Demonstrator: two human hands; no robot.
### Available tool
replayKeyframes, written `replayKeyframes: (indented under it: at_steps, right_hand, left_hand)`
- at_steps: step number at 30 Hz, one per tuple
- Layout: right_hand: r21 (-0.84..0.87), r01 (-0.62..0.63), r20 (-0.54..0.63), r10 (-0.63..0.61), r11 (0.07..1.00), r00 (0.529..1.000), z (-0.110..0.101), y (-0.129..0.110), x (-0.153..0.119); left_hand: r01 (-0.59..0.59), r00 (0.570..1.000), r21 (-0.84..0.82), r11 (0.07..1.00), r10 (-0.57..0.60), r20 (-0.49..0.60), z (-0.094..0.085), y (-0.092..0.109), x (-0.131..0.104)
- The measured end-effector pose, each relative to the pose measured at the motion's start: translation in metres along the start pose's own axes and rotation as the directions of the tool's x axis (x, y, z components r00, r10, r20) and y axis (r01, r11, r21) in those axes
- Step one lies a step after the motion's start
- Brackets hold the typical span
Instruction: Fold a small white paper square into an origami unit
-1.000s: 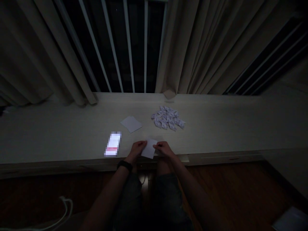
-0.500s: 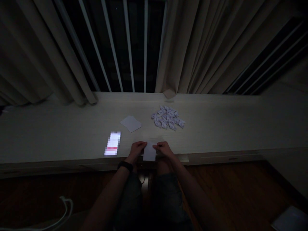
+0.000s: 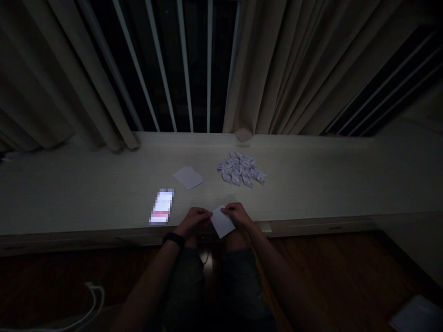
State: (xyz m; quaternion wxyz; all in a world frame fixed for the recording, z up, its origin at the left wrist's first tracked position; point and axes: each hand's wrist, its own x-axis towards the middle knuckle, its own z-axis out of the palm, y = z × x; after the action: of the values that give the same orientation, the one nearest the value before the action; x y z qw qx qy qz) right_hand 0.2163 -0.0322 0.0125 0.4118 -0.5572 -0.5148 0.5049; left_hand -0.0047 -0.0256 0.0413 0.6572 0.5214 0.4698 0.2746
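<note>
A white sheet of paper (image 3: 222, 223) hangs tilted at the front edge of the pale counter. My left hand (image 3: 198, 218) pinches its upper left corner. At its top edge, my right hand (image 3: 237, 213) grips the same sheet between thumb and fingers. Beyond the hands lies a pile of several folded paper pieces (image 3: 241, 168). To the left of that pile rests a small stack of flat white sheets (image 3: 188, 177).
A lit phone (image 3: 162, 206) with a blurred screen lies on the counter (image 3: 311, 184) at left. Curtains (image 3: 270, 69) and a barred window stand behind. A white cable (image 3: 95, 295) is at lower left, a pale object (image 3: 417, 313) at lower right.
The held sheet has turned from upright to slanted, its lower end swinging right. My left hand has shifted slightly down.
</note>
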Motion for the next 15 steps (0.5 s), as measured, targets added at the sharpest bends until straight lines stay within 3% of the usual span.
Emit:
replayKeyframes:
  at_steps: [3,8,11,15]
  right_hand:
    - [0.002,0.025,0.055,-0.025,1.000,0.998,-0.002,-0.004,-0.001]
    - [0.253,-0.037,0.019,0.033,0.967,0.999,0.005,-0.004,-0.002]
    - [0.311,-0.066,0.032,0.059,0.948,0.998,0.013,0.001,0.000]
    - [0.318,-0.059,-0.024,0.070,0.946,0.997,0.015,0.006,0.006]
  left_hand:
    - [-0.045,0.987,0.023,0.999,0.048,-0.152,0.000,-0.002,0.002]
    - [-0.162,0.894,-0.185,0.969,0.064,-0.443,0.007,-0.012,0.008]
    - [-0.201,0.875,-0.289,0.936,0.039,-0.483,0.012,-0.020,0.011]
    - [-0.152,0.929,-0.334,0.930,0.019,-0.370,0.012,-0.024,0.012]
